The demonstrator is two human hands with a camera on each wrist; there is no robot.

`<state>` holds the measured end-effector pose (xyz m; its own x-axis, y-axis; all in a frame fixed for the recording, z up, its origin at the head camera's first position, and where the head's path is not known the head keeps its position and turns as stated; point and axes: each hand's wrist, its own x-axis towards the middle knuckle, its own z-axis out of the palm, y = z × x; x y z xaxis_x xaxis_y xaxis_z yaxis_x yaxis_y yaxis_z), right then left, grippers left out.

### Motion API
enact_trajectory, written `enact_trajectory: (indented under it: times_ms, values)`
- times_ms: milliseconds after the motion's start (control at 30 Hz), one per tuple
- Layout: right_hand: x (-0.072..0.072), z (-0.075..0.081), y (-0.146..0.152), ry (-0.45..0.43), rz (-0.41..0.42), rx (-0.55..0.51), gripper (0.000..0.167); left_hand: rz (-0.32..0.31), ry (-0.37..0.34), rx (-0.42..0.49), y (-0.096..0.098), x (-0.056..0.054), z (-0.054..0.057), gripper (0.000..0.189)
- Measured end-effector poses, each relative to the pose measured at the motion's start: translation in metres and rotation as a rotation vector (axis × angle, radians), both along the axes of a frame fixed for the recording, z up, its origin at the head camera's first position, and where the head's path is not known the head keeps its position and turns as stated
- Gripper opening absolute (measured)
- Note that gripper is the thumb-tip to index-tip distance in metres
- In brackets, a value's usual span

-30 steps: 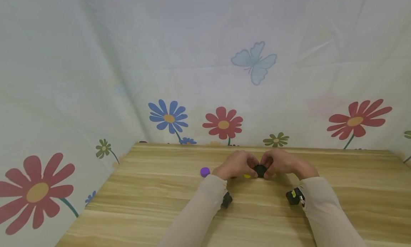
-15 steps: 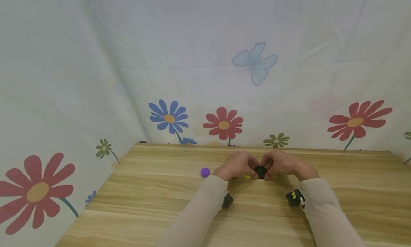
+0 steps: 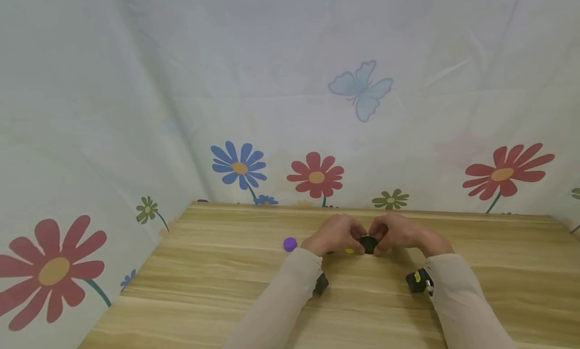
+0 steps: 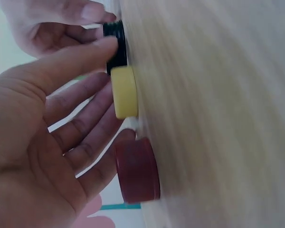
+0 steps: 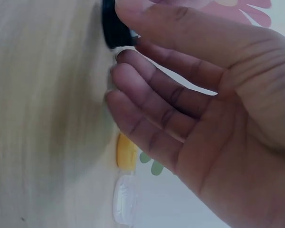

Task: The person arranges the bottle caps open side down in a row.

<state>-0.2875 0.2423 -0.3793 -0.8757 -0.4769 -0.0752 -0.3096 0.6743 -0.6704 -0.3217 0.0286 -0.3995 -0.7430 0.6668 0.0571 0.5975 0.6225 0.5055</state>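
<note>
Both hands meet at a black bottle cap on the wooden table. My left hand pinches its left side between thumb and fingers. From the other side, the thumb and forefinger of my right hand grip the same cap. Ridges show on the black cap in the left wrist view, where it stands close beside a yellow cap. A dark red cap sits near the left hand's little finger. The right hand's other fingers are loosely bent beside the tabletop.
A purple cap lies left of the left hand. Beyond the right hand's fingers, the right wrist view shows an orange-yellow cap and a clear ridged cap. A flowered cloth hangs behind the table.
Very little differs: the whole head view has shifted slightly, and both hands keep hold of the black cap in nearly the same place.
</note>
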Motion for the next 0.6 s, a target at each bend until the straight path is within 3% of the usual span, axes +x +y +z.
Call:
enact_trajectory:
  times_ms: [200, 367, 600]
  values:
    - [0.003, 0.004, 0.008, 0.107, -0.067, -0.048, 0.035, 0.049, -0.093, 0.058, 0.000, 0.001, 0.004, 0.043]
    - [0.006, 0.002, 0.016, 0.233, -0.171, -0.089, 0.033, 0.073, -0.050, 0.145, 0.009, -0.001, 0.004, 0.040]
    - [0.007, 0.001, 0.025, 0.322, -0.257, -0.092, 0.040, 0.143, -0.017, 0.240, 0.024, -0.003, 0.005, 0.038]
